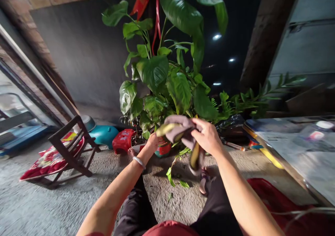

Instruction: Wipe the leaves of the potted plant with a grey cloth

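Both my hands are in front of the big potted plant [154,72], below its broad green leaves. A crumpled grey-purple cloth [180,126] with yellow parts hangs from my right hand [208,136], whose fingers are closed on it. My left hand [151,144], with a pale bangle at the wrist, is closed at the yellow end of the same cloth. Motion blurs the cloth, and the left fingertips are partly hidden. Beneath it, a trailing stem with green leaves [169,176] hangs near the ground.
At left stand a wooden chair [75,152] with a red floral cushion [59,159], a teal stool [104,135] and a red stool [123,140]. A table [295,145] with a plastic container [320,133] is at right. Red material [272,194] lies below it.
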### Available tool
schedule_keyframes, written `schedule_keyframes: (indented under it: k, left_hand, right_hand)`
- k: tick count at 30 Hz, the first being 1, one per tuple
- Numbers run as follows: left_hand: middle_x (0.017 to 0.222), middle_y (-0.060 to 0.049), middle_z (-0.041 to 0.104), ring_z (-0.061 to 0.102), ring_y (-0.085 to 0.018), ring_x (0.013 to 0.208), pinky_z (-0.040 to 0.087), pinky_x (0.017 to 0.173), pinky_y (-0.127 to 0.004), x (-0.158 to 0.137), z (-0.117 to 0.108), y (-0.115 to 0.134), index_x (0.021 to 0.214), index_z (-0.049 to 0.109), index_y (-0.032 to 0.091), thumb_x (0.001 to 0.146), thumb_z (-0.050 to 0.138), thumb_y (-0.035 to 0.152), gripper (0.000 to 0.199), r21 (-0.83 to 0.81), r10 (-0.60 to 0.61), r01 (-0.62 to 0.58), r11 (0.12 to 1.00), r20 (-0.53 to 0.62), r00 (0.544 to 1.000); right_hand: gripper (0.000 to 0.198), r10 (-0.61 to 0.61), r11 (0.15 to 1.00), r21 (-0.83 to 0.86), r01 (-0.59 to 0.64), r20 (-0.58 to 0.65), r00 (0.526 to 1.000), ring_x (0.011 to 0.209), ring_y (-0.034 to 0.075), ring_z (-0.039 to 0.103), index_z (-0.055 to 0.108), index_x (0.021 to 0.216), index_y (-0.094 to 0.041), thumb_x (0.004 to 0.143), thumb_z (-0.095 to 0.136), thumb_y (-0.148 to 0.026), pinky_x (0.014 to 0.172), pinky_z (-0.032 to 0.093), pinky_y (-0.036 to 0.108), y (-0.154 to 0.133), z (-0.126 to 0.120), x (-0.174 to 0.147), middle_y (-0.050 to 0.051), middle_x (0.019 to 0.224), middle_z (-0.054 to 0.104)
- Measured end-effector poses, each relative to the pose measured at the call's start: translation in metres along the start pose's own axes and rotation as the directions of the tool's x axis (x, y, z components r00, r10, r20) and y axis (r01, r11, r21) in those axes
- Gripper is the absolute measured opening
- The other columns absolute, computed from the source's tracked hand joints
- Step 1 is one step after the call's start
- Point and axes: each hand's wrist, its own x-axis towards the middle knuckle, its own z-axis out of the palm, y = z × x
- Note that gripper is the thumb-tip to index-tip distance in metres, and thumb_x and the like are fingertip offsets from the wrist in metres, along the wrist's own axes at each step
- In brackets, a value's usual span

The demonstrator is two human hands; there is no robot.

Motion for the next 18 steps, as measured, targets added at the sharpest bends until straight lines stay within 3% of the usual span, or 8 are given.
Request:
schedule_keyframes:
  k: [2,4,7,9,12,15,18]
  left_hand:
    - [0.069,-0.003,0.07,0.069,-0.019,0.064,0.059,0.069,-0.033,-0.004,0.006,0.001,0.084,0.063,0.019,0.087,0.069,0.022,0.008,-0.007,-0.031,0.031,1.0,-0.004,1.0]
    - [0.071,-0.005,0.071,0.07,-0.02,0.065,0.06,0.069,-0.033,-0.007,0.011,0.001,0.087,0.065,0.018,0.09,0.065,0.023,0.006,-0.027,-0.058,0.058,0.998,0.006,0.998]
    - [0.072,-0.005,0.072,0.069,-0.02,0.063,0.06,0.067,-0.033,-0.008,-0.001,0.0,0.089,0.066,0.017,0.087,0.07,0.024,0.007,-0.05,-0.061,0.061,0.997,0.004,0.998]
    - [0.077,-0.007,0.074,0.069,-0.02,0.066,0.059,0.066,-0.032,-0.007,-0.026,0.001,0.091,0.068,0.017,0.084,0.073,0.022,0.01,-0.039,-0.059,0.058,0.998,-0.032,0.998]
    - [0.085,-0.009,0.074,0.07,-0.021,0.074,0.058,0.071,-0.032,-0.005,-0.076,0.01,0.092,0.068,0.019,0.083,0.074,0.021,0.011,-0.052,-0.08,0.07,0.996,-0.21,0.974]
    - [0.095,-0.006,0.073,0.07,-0.02,0.084,0.057,0.081,-0.033,0.002,-0.104,0.031,0.096,0.066,0.023,0.083,0.077,0.024,0.018,-0.124,0.073,-0.119,0.985,-0.325,0.943]
    - [0.092,-0.003,0.073,0.07,-0.018,0.083,0.058,0.085,-0.033,0.014,-0.087,0.051,0.098,0.066,0.023,0.082,0.078,0.025,0.02,-0.17,0.155,-0.207,0.963,-0.279,0.948]
  right_hand:
    - [0.046,-0.006,0.997,-0.075,-0.009,-0.207,0.978,0.108,0.029,0.072,0.073,0.134,-0.02,0.091,0.057,-0.021,0.095,0.057,0.038,-0.018,0.008,0.031,0.014,0.127,0.076]
    - [0.045,-0.014,0.989,-0.15,-0.018,-0.212,0.977,0.111,0.031,0.071,0.071,0.137,-0.018,0.095,0.056,-0.022,0.096,0.056,0.038,-0.03,0.027,0.05,0.018,0.133,0.072]
    - [0.047,-0.01,0.981,-0.191,0.029,0.096,0.995,0.113,0.028,0.073,0.071,0.138,-0.018,0.094,0.056,-0.013,0.096,0.055,0.034,-0.023,0.058,0.037,0.016,0.134,0.073]
    - [0.047,0.024,0.984,-0.177,0.032,0.306,0.952,0.112,0.027,0.075,0.075,0.133,-0.019,0.091,0.057,-0.01,0.095,0.056,0.034,-0.003,0.066,0.006,0.013,0.126,0.078]
    - [0.045,0.098,0.988,-0.147,-0.037,0.437,0.894,0.112,0.03,0.076,0.081,0.122,-0.022,0.084,0.06,-0.009,0.096,0.058,0.038,0.022,0.053,-0.034,0.01,0.119,0.082]
    - [0.05,0.05,0.998,-0.058,-0.032,0.345,0.937,0.117,0.03,0.075,0.079,0.126,-0.022,0.082,0.06,-0.009,0.103,0.057,0.041,0.014,0.03,-0.032,0.011,0.127,0.081]
    - [0.049,-0.042,0.999,-0.015,0.043,0.045,0.998,0.118,0.029,0.072,0.073,0.136,-0.021,0.089,0.059,-0.016,0.104,0.056,0.039,-0.026,0.026,0.005,0.012,0.132,0.076]
